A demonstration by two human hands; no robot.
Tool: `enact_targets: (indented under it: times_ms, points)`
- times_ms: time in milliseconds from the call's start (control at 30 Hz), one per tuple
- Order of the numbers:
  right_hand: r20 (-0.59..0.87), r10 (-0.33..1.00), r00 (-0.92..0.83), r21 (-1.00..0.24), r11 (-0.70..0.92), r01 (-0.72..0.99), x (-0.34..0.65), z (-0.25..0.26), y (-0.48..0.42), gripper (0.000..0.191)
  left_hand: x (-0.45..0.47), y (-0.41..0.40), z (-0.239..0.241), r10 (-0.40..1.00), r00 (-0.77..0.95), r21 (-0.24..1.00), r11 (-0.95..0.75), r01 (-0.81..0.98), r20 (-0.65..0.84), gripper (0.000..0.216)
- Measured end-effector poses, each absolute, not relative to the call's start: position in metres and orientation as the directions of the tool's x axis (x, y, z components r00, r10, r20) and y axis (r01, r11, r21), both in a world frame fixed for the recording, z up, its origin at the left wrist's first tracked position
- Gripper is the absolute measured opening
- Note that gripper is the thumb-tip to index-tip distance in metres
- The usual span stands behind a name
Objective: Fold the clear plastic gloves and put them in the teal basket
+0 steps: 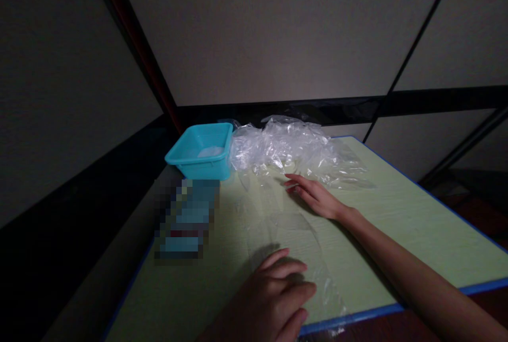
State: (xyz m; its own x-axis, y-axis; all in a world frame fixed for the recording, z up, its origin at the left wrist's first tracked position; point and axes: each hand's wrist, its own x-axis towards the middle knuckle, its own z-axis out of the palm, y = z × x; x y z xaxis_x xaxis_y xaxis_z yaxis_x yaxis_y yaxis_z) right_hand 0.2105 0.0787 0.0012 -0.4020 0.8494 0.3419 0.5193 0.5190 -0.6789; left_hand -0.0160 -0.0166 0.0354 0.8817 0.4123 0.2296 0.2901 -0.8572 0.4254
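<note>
A clear plastic bag (286, 231) lies flat on the pale green table, stretching from the middle towards the front edge. Over its near part is my left hand (278, 291), fingers spread and slightly bent, with nothing seen in them. My right hand (313, 196) rests by the bag's far right side, fingers stretched out to the left. Just beyond my right hand, a crumpled heap of clear plastic bags (289, 143) covers the back of the table. Whether either palm presses on the plastic is hidden.
At the back left stands a turquoise plastic basin (198, 159) with something whitish inside. A blurred-out flat object (190, 217) lies at the table's left side. The green table (420, 241) has a blue edge, and wall panels rise behind it.
</note>
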Motion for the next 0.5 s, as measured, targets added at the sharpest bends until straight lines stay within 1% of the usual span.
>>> enact_targets:
  times_ms: [167, 267, 300, 367, 433, 500]
  points:
    - [0.340, 0.856, -0.389, -0.688, 0.509, 0.517, 0.212, -0.001, 0.080, 0.039, -0.019, -0.018, 0.034, 0.410, 0.878, 0.439, -0.855, 0.276, 0.246, 0.026]
    - [0.378, 0.862, -0.337, -0.737, 0.500, 0.454, 0.210, -0.001, 0.080, 0.037, -0.017, -0.017, 0.035, 0.402, 0.889, 0.461, -0.846, 0.269, 0.220, 0.027]
    - [0.391, 0.870, -0.300, -0.773, 0.488, 0.406, 0.209, 0.000, 0.080, 0.035, -0.015, -0.016, 0.036, 0.397, 0.893, 0.463, -0.845, 0.266, 0.212, 0.027]
    - [0.376, 0.898, -0.228, -0.867, 0.428, 0.255, 0.204, 0.002, 0.081, 0.033, -0.011, -0.016, 0.037, 0.383, 0.899, 0.462, -0.850, 0.253, 0.213, 0.026]
    - [0.305, 0.930, -0.204, -0.944, 0.324, 0.069, 0.199, 0.003, 0.081, 0.033, -0.005, -0.015, 0.037, 0.361, 0.905, 0.456, -0.859, 0.230, 0.224, 0.027]
    - [0.219, 0.947, -0.236, -0.976, 0.212, -0.056, 0.194, 0.003, 0.081, 0.035, 0.001, -0.015, 0.036, 0.341, 0.912, 0.455, -0.865, 0.210, 0.227, 0.027]
